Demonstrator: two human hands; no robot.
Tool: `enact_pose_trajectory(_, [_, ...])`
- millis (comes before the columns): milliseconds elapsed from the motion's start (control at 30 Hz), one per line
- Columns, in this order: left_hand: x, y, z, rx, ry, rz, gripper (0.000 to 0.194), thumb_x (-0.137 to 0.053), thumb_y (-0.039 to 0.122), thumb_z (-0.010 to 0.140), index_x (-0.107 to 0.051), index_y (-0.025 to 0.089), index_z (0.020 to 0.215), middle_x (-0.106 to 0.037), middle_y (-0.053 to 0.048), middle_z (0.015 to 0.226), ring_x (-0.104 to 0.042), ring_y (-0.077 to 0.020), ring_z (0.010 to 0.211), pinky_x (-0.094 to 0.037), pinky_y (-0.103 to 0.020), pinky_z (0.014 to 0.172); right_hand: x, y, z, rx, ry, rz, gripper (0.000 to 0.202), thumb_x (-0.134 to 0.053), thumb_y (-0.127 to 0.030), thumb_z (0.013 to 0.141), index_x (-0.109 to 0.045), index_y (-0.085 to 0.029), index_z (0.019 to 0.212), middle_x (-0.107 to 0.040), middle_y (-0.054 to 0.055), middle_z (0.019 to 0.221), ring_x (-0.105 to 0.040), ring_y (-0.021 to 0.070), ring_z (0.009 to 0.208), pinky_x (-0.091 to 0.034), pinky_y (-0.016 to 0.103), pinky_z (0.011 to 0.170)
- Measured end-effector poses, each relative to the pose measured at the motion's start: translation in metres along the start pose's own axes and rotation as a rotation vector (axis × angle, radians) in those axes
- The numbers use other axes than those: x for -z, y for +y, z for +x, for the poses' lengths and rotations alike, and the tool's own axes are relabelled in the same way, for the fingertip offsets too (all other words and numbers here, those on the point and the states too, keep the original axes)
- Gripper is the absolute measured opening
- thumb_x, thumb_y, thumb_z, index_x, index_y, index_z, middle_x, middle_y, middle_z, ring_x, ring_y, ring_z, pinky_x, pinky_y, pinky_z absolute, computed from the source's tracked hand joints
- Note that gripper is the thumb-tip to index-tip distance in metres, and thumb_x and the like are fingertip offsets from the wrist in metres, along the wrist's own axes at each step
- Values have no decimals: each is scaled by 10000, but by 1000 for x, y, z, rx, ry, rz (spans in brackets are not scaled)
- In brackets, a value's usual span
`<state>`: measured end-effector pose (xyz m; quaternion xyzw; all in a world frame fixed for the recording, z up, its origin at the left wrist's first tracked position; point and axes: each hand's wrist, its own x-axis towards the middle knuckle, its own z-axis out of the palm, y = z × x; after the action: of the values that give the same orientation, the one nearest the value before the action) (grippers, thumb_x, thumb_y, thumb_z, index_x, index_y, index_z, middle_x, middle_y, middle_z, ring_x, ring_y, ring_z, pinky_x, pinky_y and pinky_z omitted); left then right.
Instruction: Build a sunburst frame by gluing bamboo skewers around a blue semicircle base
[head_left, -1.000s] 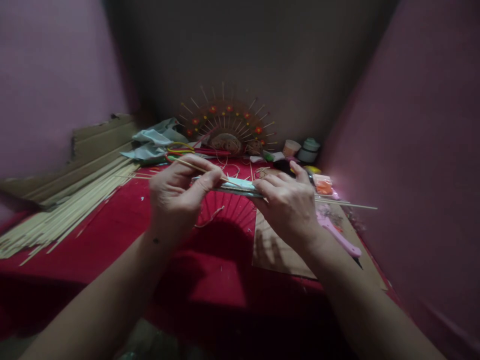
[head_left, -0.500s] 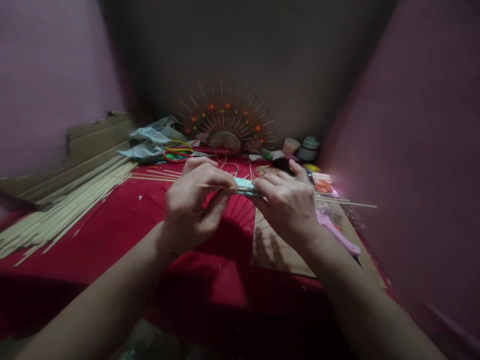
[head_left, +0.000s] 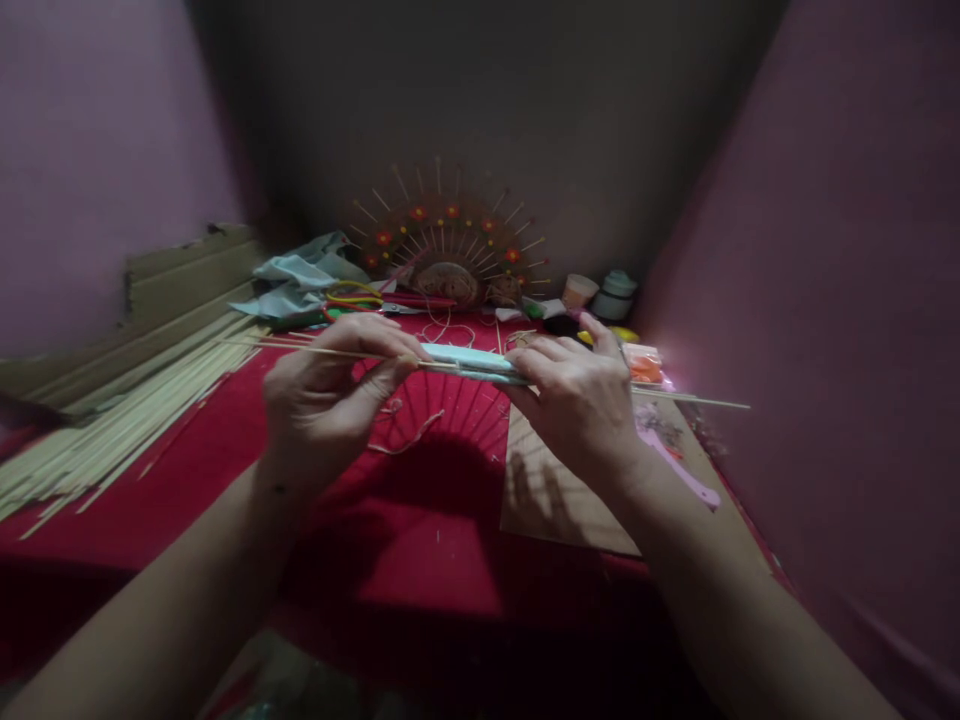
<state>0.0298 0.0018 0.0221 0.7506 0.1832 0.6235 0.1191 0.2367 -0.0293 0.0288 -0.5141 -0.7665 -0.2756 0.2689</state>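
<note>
A pale blue-green strip [head_left: 472, 358] lies level between my hands, with thin wooden sticks [head_left: 439, 366] running along it. My right hand [head_left: 574, 390] is closed around the strip's right end, thumb below and fingers on top. Past that hand, stick ends [head_left: 705, 403] jut out to the right. My left hand [head_left: 337, 385] pinches a stick between thumb and fingers near the strip's left end. Sticks also reach out leftward beyond this hand. Whether the left fingers touch the strip itself, I cannot tell.
Many loose sticks [head_left: 142, 420] lie on the red cloth [head_left: 420, 570] at left, beside cardboard [head_left: 191, 275]. Behind are scissors [head_left: 352, 298], a fan-shaped stick ornament [head_left: 450, 225] and small tubs [head_left: 616, 295]. A pink-handled tool [head_left: 679, 468] rests on a board [head_left: 570, 490] at right.
My left hand has slid left along the sticks, away from my right hand, so more of the blue-green strip shows between them. The right hand keeps its hold almost unmoved.
</note>
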Motion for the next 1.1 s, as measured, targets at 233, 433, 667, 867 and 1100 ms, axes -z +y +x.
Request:
enact_pose_trajectory(233, [-16, 11, -5, -45, -75, -12, 154, -648, 106, 789, -659, 227, 883, -685, -24, 844, -632, -197, 844, -513, -437, 837, 1, -1, 0, 12, -23, -4, 190, -560, -325, 887, -676, -197, 808, -721, 13, 872, -638, 168, 807, -235, 427, 1062])
enact_pose_trajectory(433, [-24, 10, -3, -116, -128, 76, 145, -622, 126, 803, -628, 237, 895, -684, -26, 841, -629, -202, 827, -494, -423, 826, 2, -2, 1, 28, -34, -13, 197, -534, -293, 898, -675, -201, 796, -717, 10, 843, -631, 163, 786, -223, 435, 1067])
enact_pose_trajectory(667, [-27, 15, 1, -457, -322, 338, 142, -556, 90, 811, -577, 225, 852, -708, -27, 913, -635, -189, 810, -471, -444, 884, -2, 0, -2, 13, -3, 9, 211, -528, -330, 902, -677, -207, 817, -724, 2, 852, -637, 164, 789, -230, 431, 1058])
enact_pose_trajectory(867, [-11, 7, 0, -156, -107, 61, 158, -595, 83, 809, -622, 226, 870, -693, -27, 852, -638, -188, 818, -507, -420, 825, -1, 1, -2, 26, 17, 18, 201, -554, -346, 889, -672, -207, 806, -728, 10, 844, -636, 171, 792, -260, 415, 1031])
enact_pose_trajectory(1100, [-2, 3, -5, -19, 78, -15, 124, -632, 124, 803, -641, 244, 835, -676, -15, 807, -637, -194, 812, -514, -426, 826, 0, 2, -2, 32, 13, 28, 133, -600, -308, 863, -678, -203, 836, -729, 2, 845, -649, 173, 806, -280, 397, 1022])
